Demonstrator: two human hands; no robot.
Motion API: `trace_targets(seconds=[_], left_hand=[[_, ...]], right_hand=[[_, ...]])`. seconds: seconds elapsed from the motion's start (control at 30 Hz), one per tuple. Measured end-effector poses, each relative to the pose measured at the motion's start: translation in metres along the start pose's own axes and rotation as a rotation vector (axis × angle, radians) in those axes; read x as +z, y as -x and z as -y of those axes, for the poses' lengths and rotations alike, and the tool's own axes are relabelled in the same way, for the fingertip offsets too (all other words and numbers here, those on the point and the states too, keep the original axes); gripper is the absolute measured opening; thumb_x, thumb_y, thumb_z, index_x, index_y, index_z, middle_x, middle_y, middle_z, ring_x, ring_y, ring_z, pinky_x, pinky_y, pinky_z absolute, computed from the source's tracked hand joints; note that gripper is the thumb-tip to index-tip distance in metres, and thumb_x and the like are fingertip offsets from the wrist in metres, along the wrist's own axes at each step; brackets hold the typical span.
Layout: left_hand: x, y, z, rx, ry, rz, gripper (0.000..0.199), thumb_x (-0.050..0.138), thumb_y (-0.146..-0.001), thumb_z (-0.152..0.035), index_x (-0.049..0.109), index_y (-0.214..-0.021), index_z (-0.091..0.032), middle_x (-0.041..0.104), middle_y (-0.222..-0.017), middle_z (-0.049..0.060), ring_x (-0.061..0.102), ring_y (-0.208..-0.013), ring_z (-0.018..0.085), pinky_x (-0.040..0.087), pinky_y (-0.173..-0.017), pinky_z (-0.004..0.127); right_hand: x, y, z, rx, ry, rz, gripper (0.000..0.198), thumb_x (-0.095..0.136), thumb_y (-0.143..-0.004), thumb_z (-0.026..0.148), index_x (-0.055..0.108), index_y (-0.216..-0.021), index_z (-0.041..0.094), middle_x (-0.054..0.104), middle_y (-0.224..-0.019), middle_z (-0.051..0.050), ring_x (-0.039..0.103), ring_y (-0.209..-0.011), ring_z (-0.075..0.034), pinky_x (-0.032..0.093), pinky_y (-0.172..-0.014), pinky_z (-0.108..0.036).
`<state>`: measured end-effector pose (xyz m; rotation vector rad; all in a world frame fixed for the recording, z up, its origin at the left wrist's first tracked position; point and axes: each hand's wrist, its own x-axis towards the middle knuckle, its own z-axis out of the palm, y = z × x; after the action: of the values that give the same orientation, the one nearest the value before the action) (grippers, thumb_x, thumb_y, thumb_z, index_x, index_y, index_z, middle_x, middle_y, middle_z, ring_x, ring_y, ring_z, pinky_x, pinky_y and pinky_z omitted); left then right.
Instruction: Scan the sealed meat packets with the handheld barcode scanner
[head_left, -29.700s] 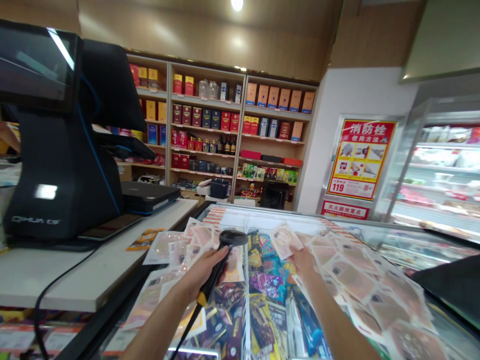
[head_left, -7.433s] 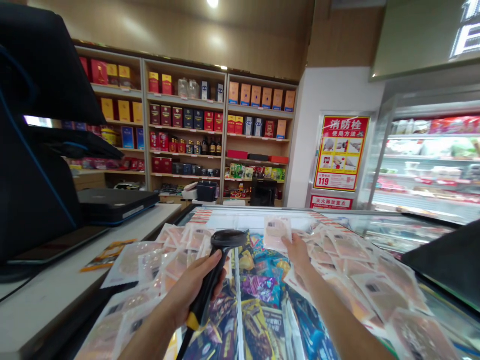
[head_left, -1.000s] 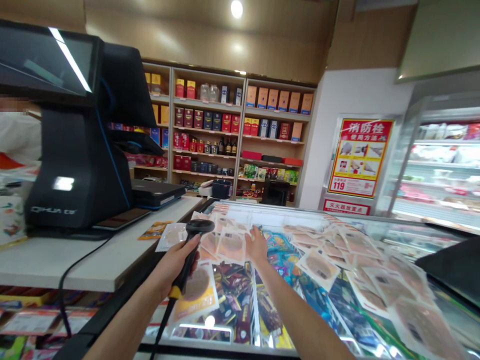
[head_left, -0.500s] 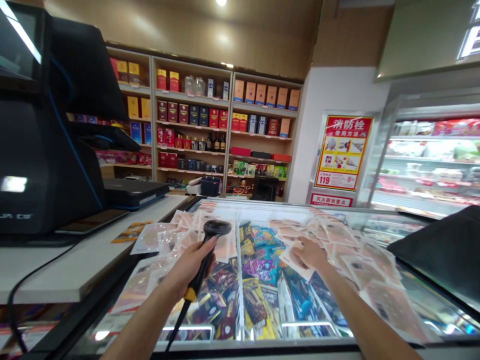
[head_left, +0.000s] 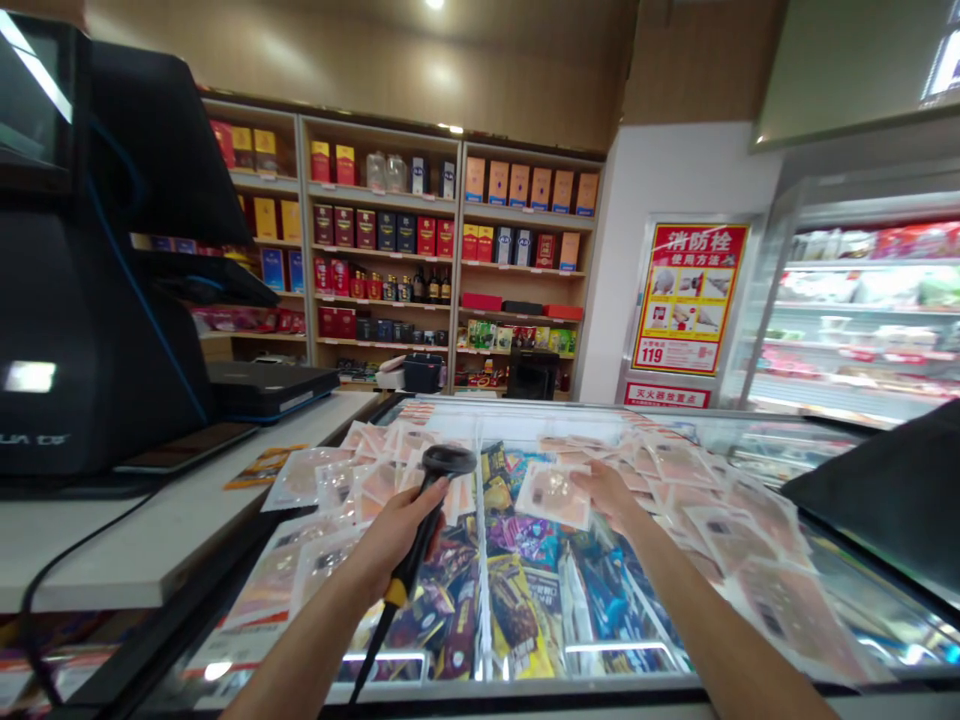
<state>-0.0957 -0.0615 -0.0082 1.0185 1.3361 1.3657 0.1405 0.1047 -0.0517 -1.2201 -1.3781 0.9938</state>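
Observation:
My left hand (head_left: 409, 530) is wrapped round the handle of a black barcode scanner (head_left: 448, 460), its head pointing up and to the right and its cable trailing down. Between the fingers of my right hand (head_left: 606, 493) is the right edge of a flat, clear plastic packet (head_left: 553, 494) with a pale label. That packet is over the glass top of a chest freezer (head_left: 525, 688). Similar packets (head_left: 322, 560) lie overlapping on the left of the glass, and more packets (head_left: 727, 535) are spread on the right. Through the glass, wrapped ice creams (head_left: 517, 610) show.
At the left, a white counter (head_left: 82, 550) carries a black checkout machine (head_left: 97, 300) and an orange wrapper (head_left: 266, 466). A dark bag-like object (head_left: 892, 500) stands at the right. Shelves of boxes and bottles (head_left: 382, 230) line the back wall.
My right hand has drawn a packet leftward from the right-hand pile toward the middle. The scanner in my left hand has shifted slightly right.

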Motion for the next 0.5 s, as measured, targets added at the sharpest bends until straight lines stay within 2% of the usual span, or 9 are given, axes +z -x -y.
trace_targets(seconds=[0.1,0.17,0.3,0.5], left_hand=[[0.000,0.002,-0.003,-0.004,0.015,0.005,0.034,0.050,-0.061,-0.050,0.044,-0.060,-0.016,0.049,-0.046,-0.004,0.044,-0.034,0.006,0.033,-0.033,0.018],[-0.001,0.002,-0.005,-0.009,0.026,0.014,0.034,0.049,-0.062,-0.050,0.045,-0.061,-0.016,0.050,-0.047,-0.004,0.043,-0.033,0.006,0.033,-0.033,0.017],[0.001,0.002,-0.009,-0.029,0.048,0.038,0.033,0.049,-0.063,-0.049,0.045,-0.062,-0.016,0.050,-0.048,-0.003,0.043,-0.034,0.006,0.033,-0.033,0.017],[0.005,0.000,-0.012,-0.034,0.092,0.109,0.033,0.048,-0.063,-0.049,0.048,-0.069,-0.016,0.050,-0.049,-0.004,0.043,-0.034,0.005,0.031,-0.032,0.016]], right_hand=[[0.017,-0.002,0.004,0.086,-0.370,-0.040,0.026,0.055,-0.044,0.020,0.046,-0.069,0.021,0.054,-0.053,0.006,0.052,-0.053,-0.013,0.040,-0.049,-0.023],[0.028,-0.004,0.002,0.083,-0.484,-0.060,0.034,0.054,-0.042,0.016,0.047,-0.074,0.021,0.056,-0.057,0.005,0.053,-0.056,-0.013,0.041,-0.050,-0.024],[0.043,-0.006,-0.011,0.096,-0.517,-0.030,0.029,0.054,-0.042,0.018,0.050,-0.071,0.018,0.056,-0.056,0.003,0.055,-0.060,-0.015,0.043,-0.054,-0.026],[0.044,-0.008,-0.022,0.054,-0.471,-0.056,0.024,0.054,-0.046,0.024,0.048,-0.069,0.019,0.058,-0.060,0.001,0.057,-0.068,-0.017,0.045,-0.059,-0.028]])
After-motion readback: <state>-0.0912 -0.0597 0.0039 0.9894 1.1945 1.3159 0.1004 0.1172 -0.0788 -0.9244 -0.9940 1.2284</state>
